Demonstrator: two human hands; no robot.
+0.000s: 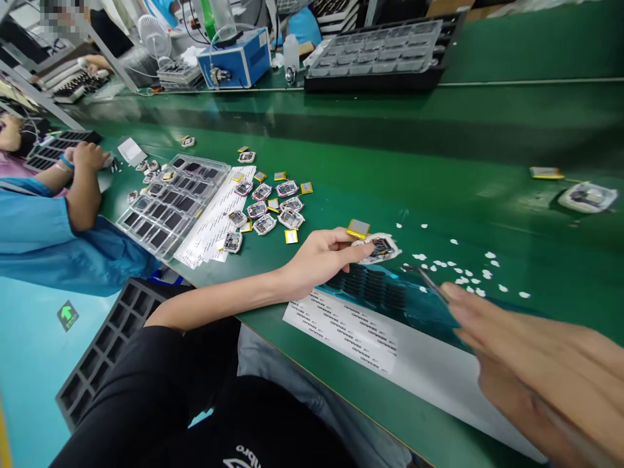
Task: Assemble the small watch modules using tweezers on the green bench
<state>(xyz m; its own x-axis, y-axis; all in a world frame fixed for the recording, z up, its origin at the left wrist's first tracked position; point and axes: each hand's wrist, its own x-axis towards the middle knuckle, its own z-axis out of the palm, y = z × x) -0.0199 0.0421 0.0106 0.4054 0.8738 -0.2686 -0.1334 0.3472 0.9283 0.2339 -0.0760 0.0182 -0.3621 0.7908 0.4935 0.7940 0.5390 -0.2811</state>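
Observation:
My left hand (322, 260) grips a white device housing (383, 249) with a circuit board inside, thumb on top. A small yellow-edged battery (359, 228) sits by its upper edge. My right hand (517, 351), partly blurred, is closed on tweezers (431, 283), whose tip points left toward the housing. Around the tip lie several small white pieces (463, 281) on the green mat. Below my hands are a translucent blue sheet with dark stickers (370, 289) and a printed label sheet (346, 328).
Several similar housings (264, 224) with batteries lie left of my hand, beside a clear compartment tray (173, 201). Another housing (587, 197) lies far right. At the back stand a blue box (238, 58) and a black tray (380, 55). A co-worker's blue sleeve (73, 221) is at left.

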